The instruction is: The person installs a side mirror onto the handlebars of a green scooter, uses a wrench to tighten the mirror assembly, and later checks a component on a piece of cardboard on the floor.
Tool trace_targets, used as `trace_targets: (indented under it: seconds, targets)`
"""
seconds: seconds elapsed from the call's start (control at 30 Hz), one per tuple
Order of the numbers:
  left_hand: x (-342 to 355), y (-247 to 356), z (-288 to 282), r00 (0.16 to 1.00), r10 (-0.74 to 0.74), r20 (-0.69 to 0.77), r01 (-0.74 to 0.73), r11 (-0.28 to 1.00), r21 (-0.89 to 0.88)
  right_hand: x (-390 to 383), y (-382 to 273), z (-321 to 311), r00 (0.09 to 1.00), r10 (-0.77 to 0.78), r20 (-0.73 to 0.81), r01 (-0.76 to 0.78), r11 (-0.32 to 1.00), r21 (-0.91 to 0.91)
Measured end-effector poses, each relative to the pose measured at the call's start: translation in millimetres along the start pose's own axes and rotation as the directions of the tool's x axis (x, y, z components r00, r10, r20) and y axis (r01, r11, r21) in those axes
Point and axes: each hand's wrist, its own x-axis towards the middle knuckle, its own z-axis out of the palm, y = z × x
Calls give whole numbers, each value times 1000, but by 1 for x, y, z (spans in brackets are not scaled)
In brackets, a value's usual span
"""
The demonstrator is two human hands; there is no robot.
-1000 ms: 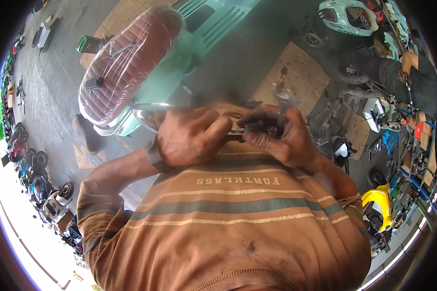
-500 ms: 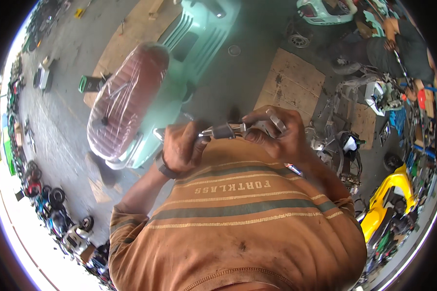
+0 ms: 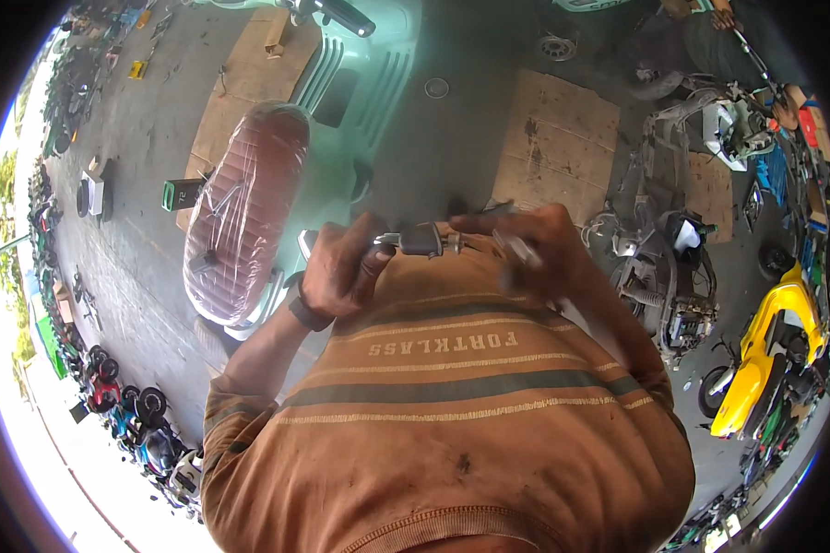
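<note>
My left hand (image 3: pixel 346 272) is closed on a silver metal part with a dark cylindrical body (image 3: pixel 422 240), held horizontally at chest height in front of my striped brown shirt (image 3: pixel 470 387). My right hand (image 3: pixel 544 253), blurred, is at the part's right end, index finger stretched toward it, with a small silver metal piece (image 3: pixel 524 251) in its curled grip. I cannot tell whether the right fingers touch the dark-bodied part. Just beyond my left hand stands a mint-green scooter (image 3: pixel 341 129) with a plastic-wrapped brown seat (image 3: pixel 244 217).
Cardboard sheets (image 3: pixel 558 138) lie on the grey floor (image 3: pixel 134 267). At right are a stripped scooter frame (image 3: pixel 655 276), a yellow scooter (image 3: pixel 765 350) and a co-worker's hand (image 3: pixel 724 20) on a tool. Rows of scooters (image 3: pixel 143 433) line the left. A green container (image 3: pixel 180 194) stands beside the mint scooter.
Both hands have moved apart, exposing the dark-bodied part between them. My right hand's index finger has stretched out leftward. The view has shifted, so the surroundings appear in different places.
</note>
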Motion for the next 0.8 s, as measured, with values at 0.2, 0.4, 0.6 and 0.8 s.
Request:
trace_targets:
  seconds: [0.2,0.4,0.6,0.8]
  targets:
    - [0,6,-7,987,-134,94,131,991,39,0,0,0,998,52,33,-53,998,44]
    - [2,2,-10,982,-155,109,146,986,84,4,6,1,999,38,38,-42,993,112]
    - [9,-1,-9,984,-166,67,164,986,25,27,-2,4,970,204,-136,-172,962,211]
    - [19,1,-9,977,-204,59,201,978,46,62,-10,14,992,-33,-118,43,996,84]
